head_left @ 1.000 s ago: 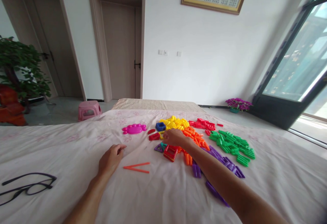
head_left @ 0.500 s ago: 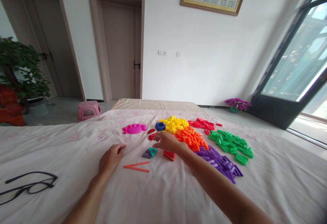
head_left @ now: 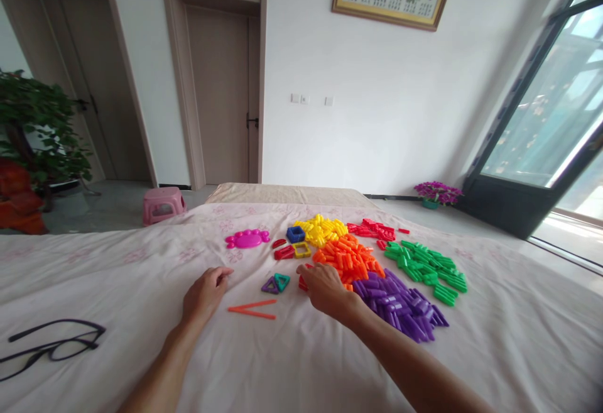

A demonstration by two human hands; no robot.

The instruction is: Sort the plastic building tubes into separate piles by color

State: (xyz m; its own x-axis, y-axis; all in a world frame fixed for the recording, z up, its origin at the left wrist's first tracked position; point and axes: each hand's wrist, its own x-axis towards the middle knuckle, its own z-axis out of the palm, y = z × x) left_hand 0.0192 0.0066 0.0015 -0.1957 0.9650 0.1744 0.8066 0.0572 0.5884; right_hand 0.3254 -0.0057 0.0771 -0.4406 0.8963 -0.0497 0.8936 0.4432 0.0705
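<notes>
My left hand [head_left: 205,293] rests on the cloth with its fingers curled together; whether anything is inside is hidden. My right hand [head_left: 325,286] is over the red pieces [head_left: 303,283], its fingers touching or gripping them. Left of it lie a teal triangle [head_left: 281,282] and a purple triangle [head_left: 270,285]. Two orange sticks [head_left: 252,309] form a V nearer to me. Behind the right hand are a yellow square frame [head_left: 301,249], red pieces [head_left: 284,253], a blue frame piece [head_left: 295,234] and the orange pile [head_left: 351,256].
Piles of yellow [head_left: 323,229], red [head_left: 374,229], green [head_left: 426,265] and purple pieces [head_left: 398,303] spread to the right. A pink crab-shaped item [head_left: 247,238] lies at the back. Black glasses [head_left: 61,344] lie on the cloth [head_left: 117,281] at left.
My right hand has moved right and toward me, from beside the red and yellow frames to the red pieces, uncovering the yellow square frame. My left hand has hardly moved.
</notes>
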